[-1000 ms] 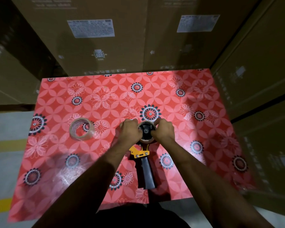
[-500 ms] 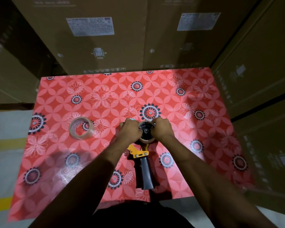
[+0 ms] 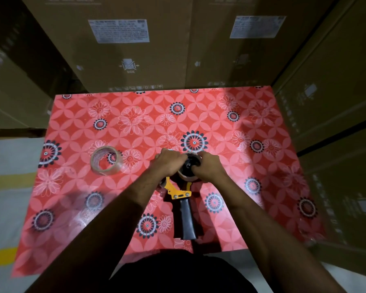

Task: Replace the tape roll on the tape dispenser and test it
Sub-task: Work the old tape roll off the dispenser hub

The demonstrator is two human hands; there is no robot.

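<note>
1. The fingers of the left hand (image 3: 170, 163) and right hand (image 3: 210, 167) are closed around the roll on the dispenser (image 3: 185, 197) hub, one hand on each side.
2. The dispenser lies flat on the table (image 3: 262, 127), black handle toward the person.
3. A second tape roll (image 3: 106, 160) sits apart to the left.
4. This looks like the step of working the mounted roll off the hub; next comes an even, straight pull with the frame held steady.
</note>
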